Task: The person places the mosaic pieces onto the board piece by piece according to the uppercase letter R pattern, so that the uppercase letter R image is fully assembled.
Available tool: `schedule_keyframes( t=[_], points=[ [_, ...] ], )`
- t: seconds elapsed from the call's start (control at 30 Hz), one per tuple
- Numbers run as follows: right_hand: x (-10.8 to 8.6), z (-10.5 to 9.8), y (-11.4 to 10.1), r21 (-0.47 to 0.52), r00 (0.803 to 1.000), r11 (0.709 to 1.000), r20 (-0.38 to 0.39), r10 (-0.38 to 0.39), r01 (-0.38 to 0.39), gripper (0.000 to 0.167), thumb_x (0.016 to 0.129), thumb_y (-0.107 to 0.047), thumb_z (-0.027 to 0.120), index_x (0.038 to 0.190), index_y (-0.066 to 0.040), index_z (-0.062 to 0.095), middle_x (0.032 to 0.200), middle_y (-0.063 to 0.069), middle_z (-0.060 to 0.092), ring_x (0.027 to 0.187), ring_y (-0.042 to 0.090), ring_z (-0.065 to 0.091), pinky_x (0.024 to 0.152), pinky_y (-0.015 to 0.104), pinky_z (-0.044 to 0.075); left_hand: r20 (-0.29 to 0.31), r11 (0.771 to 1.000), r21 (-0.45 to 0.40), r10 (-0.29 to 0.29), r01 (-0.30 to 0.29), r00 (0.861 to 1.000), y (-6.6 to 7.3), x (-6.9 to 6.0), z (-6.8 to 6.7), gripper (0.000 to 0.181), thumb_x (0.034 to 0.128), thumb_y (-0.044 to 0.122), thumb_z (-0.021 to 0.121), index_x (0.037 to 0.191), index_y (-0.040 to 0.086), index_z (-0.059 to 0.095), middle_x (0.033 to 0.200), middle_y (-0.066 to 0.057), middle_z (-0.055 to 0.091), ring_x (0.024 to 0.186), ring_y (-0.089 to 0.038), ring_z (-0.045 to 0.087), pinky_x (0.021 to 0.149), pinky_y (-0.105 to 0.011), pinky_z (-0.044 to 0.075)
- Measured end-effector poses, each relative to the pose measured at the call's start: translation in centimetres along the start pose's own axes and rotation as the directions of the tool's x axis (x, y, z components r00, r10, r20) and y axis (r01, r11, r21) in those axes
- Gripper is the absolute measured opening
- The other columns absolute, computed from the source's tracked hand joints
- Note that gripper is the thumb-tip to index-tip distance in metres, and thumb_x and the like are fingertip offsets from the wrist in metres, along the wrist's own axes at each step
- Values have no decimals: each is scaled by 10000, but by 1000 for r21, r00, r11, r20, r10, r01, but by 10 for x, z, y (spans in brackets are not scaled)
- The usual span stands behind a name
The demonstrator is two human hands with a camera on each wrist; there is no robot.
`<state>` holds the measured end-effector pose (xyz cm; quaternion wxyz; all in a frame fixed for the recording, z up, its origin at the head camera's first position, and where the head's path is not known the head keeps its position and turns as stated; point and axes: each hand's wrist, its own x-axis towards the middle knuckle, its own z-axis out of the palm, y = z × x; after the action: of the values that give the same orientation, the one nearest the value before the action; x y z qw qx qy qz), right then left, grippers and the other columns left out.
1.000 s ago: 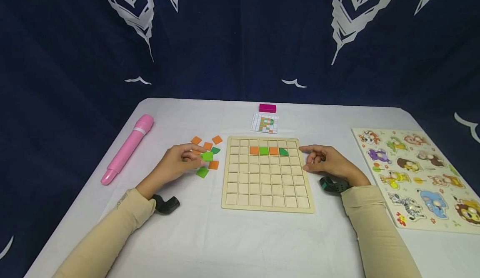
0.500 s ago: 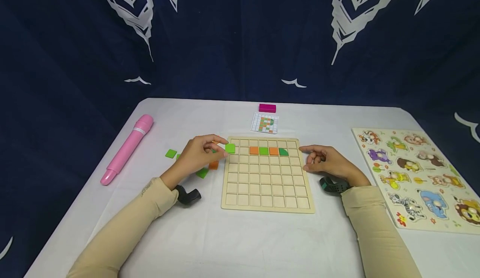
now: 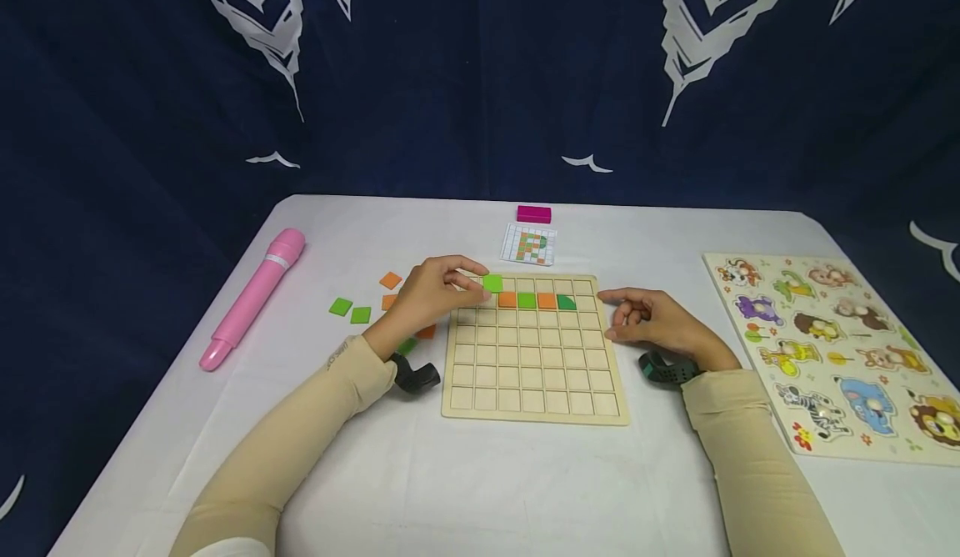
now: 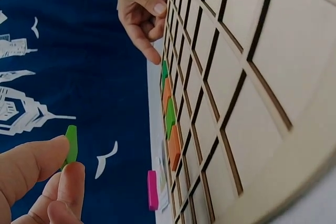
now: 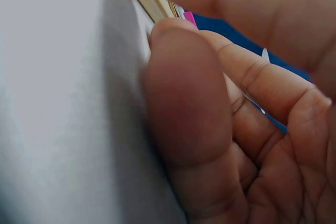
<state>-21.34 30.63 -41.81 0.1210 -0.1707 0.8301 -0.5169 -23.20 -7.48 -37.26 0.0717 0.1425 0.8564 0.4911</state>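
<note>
Between thumb and fingertips, my left hand [image 3: 438, 290] pinches a green square tile [image 3: 492, 283], raised above the upper left of the wooden grid board [image 3: 522, 357]. The left wrist view shows that same green tile [image 4: 72, 144] edge-on. Along the board's second row lie an orange tile [image 3: 507, 300], a green tile [image 3: 527, 300], another orange tile [image 3: 547, 300] and a dark green quarter-round tile [image 3: 566, 302]. My right hand [image 3: 654, 323] rests at the board's right edge, index finger and thumb against it, the other fingers loosely bent. It grips no tile.
Loose green tiles [image 3: 361, 315] and orange tiles [image 3: 390, 280] lie left of the board, some hidden by my left hand. A pattern card [image 3: 529, 245] and a magenta block [image 3: 534, 214] sit behind it. A pink microphone-shaped stick [image 3: 255, 297] lies left, an animal puzzle [image 3: 840, 348] right.
My left hand has carried the green tile from the loose pile rightward, over the board's left edge to its upper left squares. The right hand has stayed at the board's right edge.
</note>
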Motion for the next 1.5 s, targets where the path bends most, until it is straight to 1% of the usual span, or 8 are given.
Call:
schedule_keyframes(
  t=[0.2,0.3,0.5,0.67,0.77,1.0,1.27,1.5],
  points=[
    [0,0,0,4,1000,1000,5,-2,2,624,913,66,794,1456,196,516,918,40,654,736,102,522,664,225,457,0,1000,1,12,-12,1000,0,9,13,343,899,235,846,1236,199,798,988,33,815,952,-191,698,788,-344,466],
    [0,0,-1,10,1000,1000,6,-11,11,617,914,75,788,1454,200,516,913,21,663,733,101,524,663,224,461,-1,1000,-14,16,-16,1000,-1,12,19,351,901,243,846,1244,189,795,973,38,816,944,-183,693,806,-341,465],
    [0,0,-1,15,1000,1000,12,-25,25,612,913,94,779,1449,211,508,908,12,667,728,95,531,658,221,472,3,999,-23,22,-22,1000,-9,16,28,360,924,284,860,1261,181,786,961,61,814,897,-161,686,774,-322,469],
    [0,0,-1,8,1000,1000,10,-10,10,630,910,71,795,1458,200,510,914,43,657,736,98,531,665,223,469,10,1000,-14,11,-11,1000,-14,17,30,359,916,271,866,1254,181,789,944,60,814,898,-167,676,762,-322,459],
    [0,0,-3,4,1000,1000,8,2,-2,634,908,63,802,1457,195,515,917,61,651,740,99,534,669,222,470,25,1000,8,10,-11,1000,-17,17,31,345,906,259,865,1235,181,795,920,67,808,917,-163,688,767,-324,462],
    [0,-1,-2,-22,1000,1000,3,13,-12,624,910,59,802,1458,180,529,920,37,656,747,92,538,679,218,476,76,997,71,31,-37,997,-23,18,32,315,891,251,898,1184,175,809,871,101,782,863,-132,674,737,-309,442],
    [0,-1,-2,-11,1000,1000,8,19,-18,627,916,54,797,1464,182,520,924,36,655,750,94,530,684,223,470,138,991,120,40,-57,990,-26,19,30,315,883,228,918,1169,153,811,883,105,774,862,-107,669,736,-283,451],
    [0,-2,-1,-19,1000,1000,7,17,-17,623,915,61,794,1462,183,522,923,47,653,747,95,531,683,224,473,146,978,203,16,-46,989,-25,19,31,313,869,274,923,1149,178,821,904,108,766,899,-90,675,785,-291,477]
  ],
)
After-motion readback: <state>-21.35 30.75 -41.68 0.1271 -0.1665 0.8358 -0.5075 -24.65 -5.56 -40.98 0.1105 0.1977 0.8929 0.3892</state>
